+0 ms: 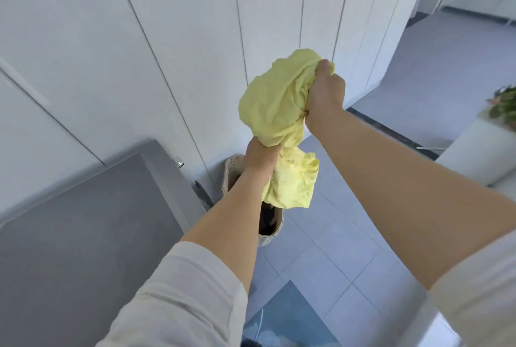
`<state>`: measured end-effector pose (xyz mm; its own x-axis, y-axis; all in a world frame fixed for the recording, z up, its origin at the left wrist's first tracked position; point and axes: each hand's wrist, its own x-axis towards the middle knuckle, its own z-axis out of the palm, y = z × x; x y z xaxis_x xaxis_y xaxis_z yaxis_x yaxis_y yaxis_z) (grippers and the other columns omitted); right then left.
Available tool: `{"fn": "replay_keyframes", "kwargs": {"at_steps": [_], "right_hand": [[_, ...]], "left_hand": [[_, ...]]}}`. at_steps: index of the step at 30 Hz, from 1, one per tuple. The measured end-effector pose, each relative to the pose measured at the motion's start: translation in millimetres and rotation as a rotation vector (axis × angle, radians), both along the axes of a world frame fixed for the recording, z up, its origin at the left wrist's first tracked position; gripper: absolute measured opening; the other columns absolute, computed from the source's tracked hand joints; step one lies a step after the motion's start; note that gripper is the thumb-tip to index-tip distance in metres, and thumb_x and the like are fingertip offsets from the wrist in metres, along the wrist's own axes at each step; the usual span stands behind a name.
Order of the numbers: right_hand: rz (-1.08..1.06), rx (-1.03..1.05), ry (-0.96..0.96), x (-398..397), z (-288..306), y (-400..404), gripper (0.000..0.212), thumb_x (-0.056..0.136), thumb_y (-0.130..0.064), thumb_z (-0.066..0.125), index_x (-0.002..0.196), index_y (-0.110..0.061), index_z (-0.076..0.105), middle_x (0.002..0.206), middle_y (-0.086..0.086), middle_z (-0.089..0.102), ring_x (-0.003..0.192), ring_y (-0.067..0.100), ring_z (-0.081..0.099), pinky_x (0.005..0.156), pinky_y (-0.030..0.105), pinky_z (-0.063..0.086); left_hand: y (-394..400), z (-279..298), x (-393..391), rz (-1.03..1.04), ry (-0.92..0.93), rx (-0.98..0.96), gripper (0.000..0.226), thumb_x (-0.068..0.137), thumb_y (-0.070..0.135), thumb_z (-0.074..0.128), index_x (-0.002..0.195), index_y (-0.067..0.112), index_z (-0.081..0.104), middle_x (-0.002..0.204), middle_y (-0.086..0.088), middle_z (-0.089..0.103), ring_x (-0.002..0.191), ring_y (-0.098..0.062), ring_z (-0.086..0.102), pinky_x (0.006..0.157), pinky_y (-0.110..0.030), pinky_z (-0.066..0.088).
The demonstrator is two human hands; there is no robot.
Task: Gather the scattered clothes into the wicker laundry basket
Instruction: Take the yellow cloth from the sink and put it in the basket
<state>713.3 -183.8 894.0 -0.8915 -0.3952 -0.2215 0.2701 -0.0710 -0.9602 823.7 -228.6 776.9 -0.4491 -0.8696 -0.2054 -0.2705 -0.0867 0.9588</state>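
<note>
A crumpled yellow garment (pixel 275 104) hangs bunched in the air, held by both hands. My right hand (pixel 325 94) grips its upper part. My left hand (pixel 261 155) clutches it lower down, and a loose end dangles below that hand. Directly underneath, the wicker laundry basket (pixel 231 172) stands on the floor against the white wardrobe. My left forearm and the garment hide most of the basket. Something dark lies inside it.
White wardrobe doors (pixel 167 39) fill the background. A grey bed or mattress (pixel 83 221) lies at the left, close to the basket. Pale floor tiles (pixel 335 235) spread to the right. A white surface with a plant (pixel 502 104) stands at the right edge.
</note>
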Motion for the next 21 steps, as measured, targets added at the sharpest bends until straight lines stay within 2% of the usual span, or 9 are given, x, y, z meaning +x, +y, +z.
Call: {"fn": "replay_keyframes", "kwargs": {"at_steps": [3,6,8,10,13,16,17,19,21], "right_hand": [[-0.091,0.173,0.034,-66,-27,26,0.032,0.1,-0.042,0.04,0.094,-0.015,0.056,0.09,0.0,0.059,0.087,0.023,0.057,0.08,0.036,0.049],[-0.034,0.305,-0.148,-115,-73,40,0.025,0.097,-0.033,0.047,0.113,-0.015,0.055,0.111,0.005,0.063,0.097,0.029,0.062,0.083,0.041,0.055],[0.09,0.508,-0.163,-134,-101,38,0.038,0.096,-0.021,0.05,0.133,-0.009,0.051,0.102,0.004,0.057,0.109,0.029,0.062,0.078,0.035,0.052],[0.101,0.709,-0.127,-148,-123,30,0.061,0.093,-0.012,0.052,0.149,-0.011,0.029,0.121,0.01,0.049,0.118,0.033,0.054,0.075,0.035,0.043],[0.339,0.768,0.236,-150,-134,11,0.099,0.073,-0.007,0.063,0.151,-0.038,0.01,0.147,0.01,0.027,0.12,0.037,0.047,0.087,0.047,0.052],[0.567,0.637,0.499,-147,-139,-38,0.122,0.042,-0.031,0.082,0.148,-0.038,0.02,0.145,0.005,0.038,0.13,0.027,0.044,0.101,0.047,0.046],[0.573,0.517,0.427,-145,-132,-53,0.117,0.042,-0.03,0.087,0.144,-0.031,0.028,0.138,0.003,0.046,0.123,0.019,0.051,0.101,0.039,0.047],[0.594,0.294,0.324,-150,-124,-80,0.08,0.061,-0.004,0.088,0.128,-0.021,0.047,0.119,0.002,0.062,0.101,0.006,0.065,0.089,0.026,0.056],[0.643,0.201,0.243,-162,-125,-105,0.058,0.071,0.007,0.08,0.118,-0.021,0.06,0.109,0.003,0.071,0.094,0.009,0.071,0.085,0.033,0.06]], "left_hand": [[-12,5,-37,0.161,0.0,0.017,0.008,0.088,0.014,0.056,0.094,0.013,0.051,0.078,0.003,0.049,0.066,-0.017,0.04,0.052,-0.025,0.034],[-30,13,-72,0.224,0.044,0.061,0.011,0.086,0.008,0.05,0.088,0.016,0.042,0.077,0.004,0.044,0.064,-0.016,0.036,0.055,-0.028,0.035],[-45,18,-97,0.257,0.081,0.059,0.012,0.087,0.009,0.051,0.086,0.018,0.042,0.077,0.005,0.046,0.066,-0.016,0.04,0.058,-0.028,0.04],[-59,19,-123,0.259,0.104,0.037,0.012,0.085,0.011,0.051,0.085,0.021,0.045,0.079,0.006,0.051,0.067,-0.017,0.045,0.062,-0.03,0.044],[-78,20,-156,0.218,0.117,0.071,0.017,0.085,0.013,0.05,0.095,0.027,0.052,0.089,0.005,0.06,0.074,-0.019,0.056,0.072,-0.034,0.053],[-96,33,-181,0.164,0.064,0.308,0.015,0.093,0.012,0.047,0.104,0.019,0.053,0.092,-0.001,0.058,0.073,-0.019,0.054,0.066,-0.028,0.05],[-104,38,-184,0.122,0.068,0.419,0.015,0.096,0.013,0.045,0.106,0.014,0.055,0.092,-0.004,0.059,0.077,-0.021,0.056,0.07,-0.028,0.051],[-130,40,-191,-0.009,0.087,0.456,0.028,0.09,0.008,0.051,0.115,0.0,0.061,0.099,-0.015,0.066,0.092,-0.031,0.064,0.083,-0.038,0.058],[-161,34,-195,-0.074,0.093,0.424,0.047,0.072,-0.008,0.056,0.119,-0.005,0.059,0.099,-0.018,0.063,0.09,-0.034,0.064,0.073,-0.042,0.059]]}}
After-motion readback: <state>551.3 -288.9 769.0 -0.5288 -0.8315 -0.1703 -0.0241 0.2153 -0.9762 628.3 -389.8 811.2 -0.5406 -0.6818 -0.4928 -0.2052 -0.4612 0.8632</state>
